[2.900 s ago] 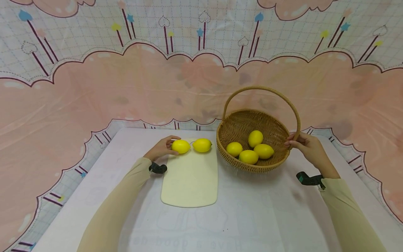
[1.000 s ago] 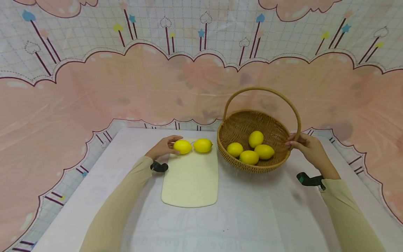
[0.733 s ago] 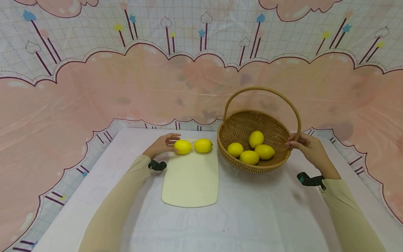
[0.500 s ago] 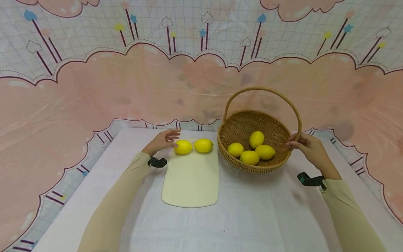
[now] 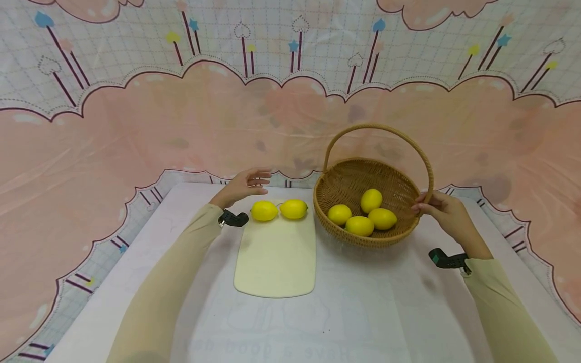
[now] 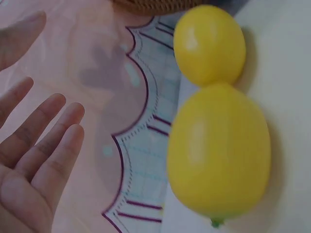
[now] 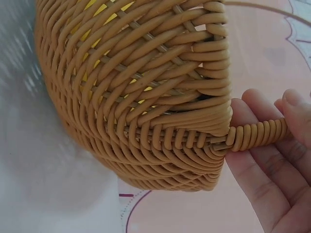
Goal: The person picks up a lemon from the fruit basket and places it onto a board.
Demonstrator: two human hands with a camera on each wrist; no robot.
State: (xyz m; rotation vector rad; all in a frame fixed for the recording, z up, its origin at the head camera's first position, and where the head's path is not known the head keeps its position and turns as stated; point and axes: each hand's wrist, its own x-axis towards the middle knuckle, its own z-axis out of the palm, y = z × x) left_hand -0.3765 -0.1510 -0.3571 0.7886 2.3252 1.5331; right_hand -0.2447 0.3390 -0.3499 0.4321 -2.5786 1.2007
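6 glossy yellow oval lemons (image 5: 264,210) | 2 side by side at far end of cream flat rounded board (image 5: 274,262), left | 4 inside brown woven wicker basket (image 5: 363,174), right | left hand (image 5: 242,187): straight fingers apart, above board's far-left corner | right hand (image 5: 447,212): fingers clamped on right base of arched handle (image 5: 379,126)

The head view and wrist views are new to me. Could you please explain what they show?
There is no machine here: a person works with a bare left hand and right hand. The head picture is taken by a camera worn on the head, looking forward and down; the other two come from wrist cameras, each watching one hand. On the white table lies a pale board carrying two lemons. To its right is a basket with four more lemons inside. The right hand grips the basket's handle close to the rim. The left hand holds nothing.
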